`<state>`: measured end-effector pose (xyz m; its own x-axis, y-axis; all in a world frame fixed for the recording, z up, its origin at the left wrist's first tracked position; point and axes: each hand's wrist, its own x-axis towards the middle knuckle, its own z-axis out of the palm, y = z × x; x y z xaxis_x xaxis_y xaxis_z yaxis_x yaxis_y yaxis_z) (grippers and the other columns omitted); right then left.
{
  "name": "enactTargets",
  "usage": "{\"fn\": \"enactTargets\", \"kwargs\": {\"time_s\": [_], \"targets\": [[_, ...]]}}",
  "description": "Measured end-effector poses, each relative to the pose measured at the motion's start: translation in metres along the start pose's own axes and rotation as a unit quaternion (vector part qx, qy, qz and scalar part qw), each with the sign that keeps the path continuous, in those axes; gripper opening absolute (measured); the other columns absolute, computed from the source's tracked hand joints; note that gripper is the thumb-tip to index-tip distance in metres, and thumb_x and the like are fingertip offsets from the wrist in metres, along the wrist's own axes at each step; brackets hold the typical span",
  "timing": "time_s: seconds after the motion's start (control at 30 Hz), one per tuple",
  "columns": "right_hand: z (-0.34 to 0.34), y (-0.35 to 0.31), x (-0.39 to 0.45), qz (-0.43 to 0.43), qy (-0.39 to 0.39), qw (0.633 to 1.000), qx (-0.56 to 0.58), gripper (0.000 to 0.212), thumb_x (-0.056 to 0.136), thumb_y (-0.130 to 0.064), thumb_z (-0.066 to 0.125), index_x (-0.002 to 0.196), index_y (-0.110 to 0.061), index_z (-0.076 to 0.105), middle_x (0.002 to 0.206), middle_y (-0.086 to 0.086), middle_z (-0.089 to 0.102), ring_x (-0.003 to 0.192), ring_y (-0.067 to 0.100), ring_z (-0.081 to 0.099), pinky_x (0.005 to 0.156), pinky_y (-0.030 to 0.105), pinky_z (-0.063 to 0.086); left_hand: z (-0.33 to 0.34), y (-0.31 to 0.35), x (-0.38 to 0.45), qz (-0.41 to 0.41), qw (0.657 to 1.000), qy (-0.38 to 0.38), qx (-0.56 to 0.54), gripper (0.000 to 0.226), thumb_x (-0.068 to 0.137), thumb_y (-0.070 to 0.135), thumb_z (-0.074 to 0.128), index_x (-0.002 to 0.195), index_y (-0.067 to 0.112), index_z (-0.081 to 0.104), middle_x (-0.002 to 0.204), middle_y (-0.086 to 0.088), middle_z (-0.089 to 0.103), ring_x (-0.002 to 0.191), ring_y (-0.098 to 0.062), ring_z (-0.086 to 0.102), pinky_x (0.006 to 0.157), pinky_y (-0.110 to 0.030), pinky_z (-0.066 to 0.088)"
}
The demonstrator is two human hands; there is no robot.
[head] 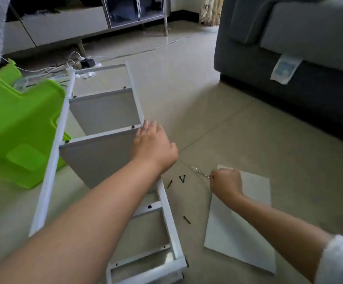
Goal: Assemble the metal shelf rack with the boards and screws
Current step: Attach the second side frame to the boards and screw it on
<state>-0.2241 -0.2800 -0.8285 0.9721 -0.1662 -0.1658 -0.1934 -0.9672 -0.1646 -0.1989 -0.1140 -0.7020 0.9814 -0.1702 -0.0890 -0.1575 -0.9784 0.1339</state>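
On the glossy beige floor tiles [217, 111] lay the white metal shelf rack [102, 128], its thin square-section rails running away from the person like a ladder, with two flat, matt grey boards [102, 111] already fixed between them by dark screw heads. The left hand [153, 145] rested on the rack's right rail at the nearer board's corner, fingers reaching over the rail's edge; how tightly they closed could not be told. The right hand [226, 182] was curled into a fist around a slim silvery screwdriver [200, 172], whose shaft poked out to the left, just above a loose pale board [246, 238] lying flat on the floor. Between rack and loose board, several small black screws [182, 178] lay scattered on the tiles. A bright green moulded plastic stool [16, 128] lay against the rack's left rail. Beyond stood a dark grey fabric sofa [289, 64], a low cabinet on legs [63, 25] and tangled white cables [63, 68].
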Motion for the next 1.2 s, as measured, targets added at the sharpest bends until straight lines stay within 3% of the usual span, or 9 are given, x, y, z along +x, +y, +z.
{"fn": "enactTargets", "kwargs": {"time_s": [0.07,0.13,0.27,0.4,0.63,0.77,0.87,1.0,1.2], "targets": [[0.033,0.002,0.003,-0.057,0.008,0.998,-0.023,0.011,0.045,-0.009,0.071,0.045,-0.009,0.060,0.045,0.007,0.059,0.042,0.016,0.059,0.052,0.017,0.034,0.004,0.001,0.001,-0.008,1.000,-0.014,0.022,0.064,0.095,0.027,0.038,0.146,-0.001,0.011,0.156,-0.011,0.007,0.145,-0.022,-0.002,0.116,-0.031,0.004],[0.056,0.001,-0.001,-0.084,-0.025,0.995,-0.055,0.017,0.034,-0.009,0.068,0.044,-0.012,0.055,0.037,0.003,0.052,0.031,0.013,0.051,0.041,0.012,0.030,0.005,0.002,-0.001,-0.014,0.999,-0.020,0.040,0.063,0.095,0.026,0.037,0.146,0.000,0.010,0.156,-0.009,0.005,0.145,-0.021,-0.004,0.116,-0.031,0.003],[0.099,0.000,-0.010,-0.078,-0.114,0.990,-0.020,0.026,0.088,-0.006,0.040,0.113,-0.006,0.047,0.108,0.011,0.063,0.097,0.028,0.062,0.071,0.029,0.043,0.004,0.004,-0.001,-0.019,0.995,-0.043,0.086,0.063,0.096,0.026,0.035,0.146,0.000,0.006,0.156,-0.009,0.002,0.145,-0.020,-0.006,0.116,-0.030,0.001],[0.100,0.004,-0.016,-0.008,-0.155,0.987,0.048,0.029,0.094,-0.026,0.039,0.114,-0.006,0.047,0.116,0.013,0.058,0.106,0.029,0.056,0.082,0.031,0.044,0.002,0.005,0.000,-0.016,0.991,-0.045,0.123,0.062,0.095,0.025,0.035,0.146,-0.001,0.010,0.156,-0.010,0.006,0.145,-0.021,-0.004,0.117,-0.032,0.001],[0.065,0.083,0.006,0.027,-0.033,0.999,-0.029,0.023,0.092,-0.020,0.037,0.107,-0.011,0.054,0.115,0.007,0.059,0.111,0.025,0.050,0.089,0.032,0.035,0.014,0.044,0.013,0.085,0.926,-0.084,0.358,0.050,0.094,0.025,0.039,0.138,0.002,0.033,0.145,-0.019,0.027,0.139,-0.034,0.016,0.113,-0.045,0.014],[0.049,0.150,0.012,0.179,-0.033,0.982,0.041,0.029,0.089,-0.017,0.045,0.116,-0.005,0.051,0.122,0.015,0.052,0.116,0.031,0.045,0.092,0.033,0.037,0.054,0.097,0.035,0.065,0.960,-0.164,0.218,0.034,0.091,0.014,0.042,0.123,0.008,0.052,0.129,-0.011,0.050,0.122,-0.029,0.046,0.095,-0.035,0.040],[0.049,0.176,0.012,0.229,-0.082,0.963,0.114,0.033,0.087,-0.017,0.049,0.115,0.002,0.046,0.123,0.022,0.049,0.115,0.037,0.045,0.089,0.035,0.040,0.107,0.128,0.048,0.014,0.970,-0.234,0.067,0.034,0.091,0.008,0.041,0.122,0.004,0.053,0.130,-0.012,0.052,0.120,-0.029,0.050,0.094,-0.034,0.044],[0.063,0.187,0.018,0.183,-0.104,0.965,0.155,0.033,0.088,-0.014,0.045,0.117,0.002,0.043,0.124,0.022,0.049,0.115,0.037,0.045,0.090,0.033,0.039,0.183,0.141,0.049,-0.113,0.946,-0.292,-0.090,0.037,0.090,0.011,0.040,0.124,-0.001,0.049,0.132,-0.016,0.050,0.122,-0.031,0.049,0.096,-0.033,0.042],[0.076,0.181,0.025,0.271,-0.042,0.902,0.335,0.046,0.088,0.003,0.035,0.133,-0.003,0.040,0.131,0.021,0.047,0.115,0.035,0.049,0.085,0.029,0.040,0.234,0.147,0.038,-0.291,0.891,-0.257,-0.235,0.044,0.087,0.016,0.045,0.128,0.000,0.043,0.134,-0.018,0.043,0.124,-0.035,0.044,0.100,-0.034,0.040]]}}
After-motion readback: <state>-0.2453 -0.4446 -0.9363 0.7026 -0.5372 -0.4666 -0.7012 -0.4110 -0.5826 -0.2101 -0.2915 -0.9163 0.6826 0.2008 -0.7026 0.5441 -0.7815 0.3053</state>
